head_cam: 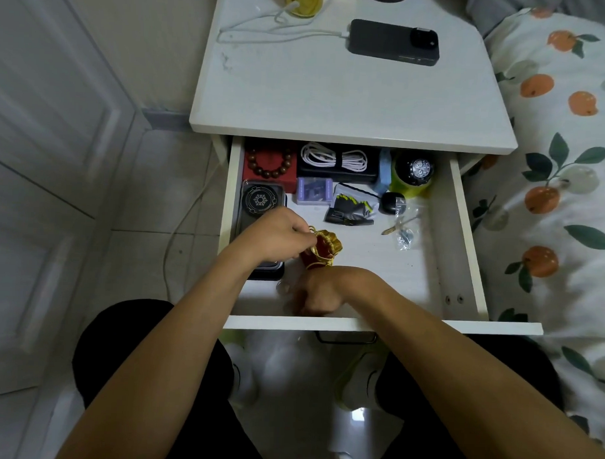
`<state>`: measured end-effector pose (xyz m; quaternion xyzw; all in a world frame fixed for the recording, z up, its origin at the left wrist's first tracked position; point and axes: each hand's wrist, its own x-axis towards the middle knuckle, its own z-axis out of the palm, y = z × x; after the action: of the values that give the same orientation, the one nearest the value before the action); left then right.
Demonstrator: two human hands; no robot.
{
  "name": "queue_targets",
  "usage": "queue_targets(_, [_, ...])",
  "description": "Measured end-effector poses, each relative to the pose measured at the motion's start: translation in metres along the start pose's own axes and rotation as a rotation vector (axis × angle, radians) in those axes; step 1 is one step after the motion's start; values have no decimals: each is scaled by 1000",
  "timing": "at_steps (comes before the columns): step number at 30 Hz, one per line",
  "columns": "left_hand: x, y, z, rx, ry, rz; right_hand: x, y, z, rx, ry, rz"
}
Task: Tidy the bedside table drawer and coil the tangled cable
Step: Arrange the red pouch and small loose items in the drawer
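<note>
The white bedside drawer (462, 235) stands pulled out below me. My left hand (277, 233) pinches the gold cord at the mouth of a small red and gold drawstring pouch (322, 247) near the drawer's front left. My right hand (317, 295) is curled at the drawer's front wall, just below the pouch; what it holds is hidden. A coiled white cable (334, 156) lies on a black case at the back of the drawer.
In the drawer: wooden bead bracelet (269, 161) on a red box, round-patterned black case (261, 200), purple box (314, 191), black-yellow packet (353, 208), black earbud case (391, 202), watch (420, 170) on a green holder, small key (393, 227). A phone (393, 42) charges on the tabletop. Bed at right.
</note>
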<state>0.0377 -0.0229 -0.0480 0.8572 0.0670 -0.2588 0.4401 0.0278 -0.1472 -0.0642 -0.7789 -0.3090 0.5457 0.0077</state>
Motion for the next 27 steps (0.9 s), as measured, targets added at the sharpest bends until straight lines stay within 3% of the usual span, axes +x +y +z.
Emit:
queue_targets(7, [-1,3,1,12,-14,-11,-38,28,1,332,149,-11])
queue_targets(15, [-2,7,3,5,-32,3,-62,48,-11,770,854,24])
queue_targets(23, [-5,4,3,-48,-59,-25,-46,33,-8,658,889,47])
queue_targets(27, [-3,5,3,-67,-78,-5,-53,41,-1,750,1080,122])
